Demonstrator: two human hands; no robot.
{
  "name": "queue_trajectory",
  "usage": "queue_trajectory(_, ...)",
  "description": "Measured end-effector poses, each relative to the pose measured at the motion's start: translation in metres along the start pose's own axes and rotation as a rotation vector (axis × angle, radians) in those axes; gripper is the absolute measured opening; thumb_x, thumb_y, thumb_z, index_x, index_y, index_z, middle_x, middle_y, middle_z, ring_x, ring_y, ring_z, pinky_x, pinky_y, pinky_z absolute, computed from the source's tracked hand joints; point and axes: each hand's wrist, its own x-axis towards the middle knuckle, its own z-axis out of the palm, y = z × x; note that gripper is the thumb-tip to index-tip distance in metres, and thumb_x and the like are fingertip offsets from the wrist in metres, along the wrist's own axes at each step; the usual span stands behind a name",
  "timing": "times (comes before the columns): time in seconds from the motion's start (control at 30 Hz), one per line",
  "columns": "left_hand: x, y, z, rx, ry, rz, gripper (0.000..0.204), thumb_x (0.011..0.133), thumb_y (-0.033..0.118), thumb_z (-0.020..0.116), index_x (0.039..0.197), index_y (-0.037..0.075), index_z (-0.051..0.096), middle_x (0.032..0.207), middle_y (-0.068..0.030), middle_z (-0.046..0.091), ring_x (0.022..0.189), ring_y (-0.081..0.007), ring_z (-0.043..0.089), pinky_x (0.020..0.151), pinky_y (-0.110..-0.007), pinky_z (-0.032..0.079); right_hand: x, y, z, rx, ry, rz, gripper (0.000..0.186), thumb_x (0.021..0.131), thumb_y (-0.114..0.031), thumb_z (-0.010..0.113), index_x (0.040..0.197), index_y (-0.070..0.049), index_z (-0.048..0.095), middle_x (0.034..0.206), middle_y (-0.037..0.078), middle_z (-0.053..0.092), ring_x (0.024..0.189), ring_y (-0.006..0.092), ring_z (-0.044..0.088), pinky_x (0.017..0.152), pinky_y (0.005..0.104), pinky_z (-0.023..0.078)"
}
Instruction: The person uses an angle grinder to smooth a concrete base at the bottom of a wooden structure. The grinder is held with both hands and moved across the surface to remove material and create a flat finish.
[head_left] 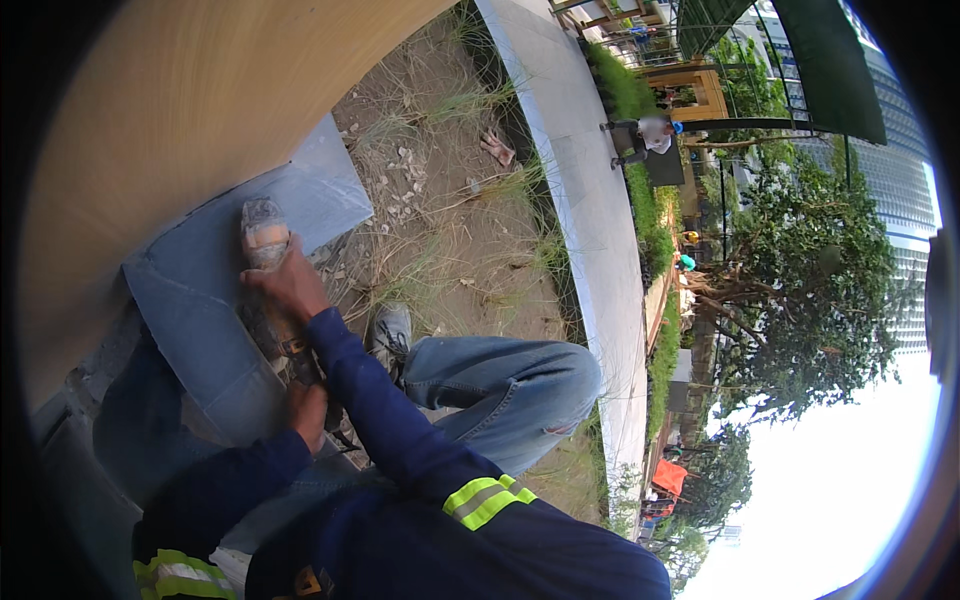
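A big, smooth, tan board [200, 130] is rising close by the front of my tool, standing in the way on that side. A flat, grey stone slab with a bent corner [330, 190] is lying along its foot. On my right, brown dirt [440, 255] with dry grass and small broken stones is spreading out, and a long, pale grey stone kerb [580, 200] is running past it. My bent leg in torn blue jeans [540, 385] and my grey shoe [391, 328] are taking up room on the right too. Farther off, a person in a blue helmet [655, 135] is standing near a leafy green tree [790, 290]. My long, orange and grey power tool [284, 334] is sitting over the slab, its long way running away from me, its front leaning a little left toward the board. My right hand [288, 285] is wrapping round it behind the front, and my left hand [309, 412] is gripping its back end. I can't tell if the front is touching the stone.
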Motion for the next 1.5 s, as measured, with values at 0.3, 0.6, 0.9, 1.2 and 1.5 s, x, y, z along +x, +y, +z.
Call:
queue_trajectory(0.3,-0.023,0.006,0.017,0.092,0.209,0.023,0.017,0.089,0.016,0.064,0.097,0.002,0.068,0.079,-0.0054,0.066,0.071,-0.0175,0.061,0.064,-0.037,0.045,-0.020,-0.025,0.009,0.024,-0.130,0.050,0.078,0.074,-0.030,0.085,0.132,0.004,0.046,0.107,0.030,0.072,0.098,0.0440,0.073,0.088,0.0467,0.056)
queue_trajectory(0.6,-0.019,-0.007,0.015,0.086,-0.189,-0.177,0.025,0.094,0.007,0.052,0.114,0.004,0.067,0.091,-0.0019,0.066,0.081,-0.0124,0.059,0.068,-0.030,0.045,-0.017,0.017,-0.017,0.031,-0.052,0.008,0.074,0.074,-0.027,0.083,0.130,0.005,0.046,0.107,0.027,0.070,0.093,0.0367,0.072,0.085,0.0431,0.056)
queue_trajectory(0.9,-0.024,0.010,0.029,0.053,0.034,-0.398,0.022,0.095,0.011,0.058,0.114,0.005,0.068,0.092,-0.0011,0.066,0.078,-0.0120,0.058,0.067,-0.030,0.045,-0.031,0.000,-0.001,0.038,-0.181,-0.055,0.068,0.077,-0.022,0.083,0.128,0.006,0.048,0.105,0.017,0.068,0.088,0.0229,0.067,0.079,0.0367,0.056)
queue_trajectory(1.2,-0.004,-0.011,0.022,0.099,-0.050,-0.311,0.025,0.100,0.020,0.061,0.118,0.005,0.068,0.102,-0.0044,0.068,0.091,-0.0134,0.060,0.076,-0.033,0.047,-0.021,0.010,-0.013,-0.035,-0.077,0.035,0.074,0.076,-0.029,0.080,0.132,0.004,0.045,0.104,0.029,0.072,0.094,0.0419,0.072,0.084,0.0467,0.056)
queue_trajectory(1.5,-0.027,-0.012,0.026,0.111,0.058,-0.332,0.029,0.100,0.024,0.064,0.121,0.004,0.068,0.104,-0.0061,0.071,0.089,-0.0155,0.065,0.076,-0.034,0.050,-0.050,0.001,0.003,-0.022,-0.173,-0.044,0.077,0.076,-0.029,0.079,0.138,-0.001,0.044,0.106,0.027,0.072,0.098,0.0433,0.072,0.087,0.0476,0.055)
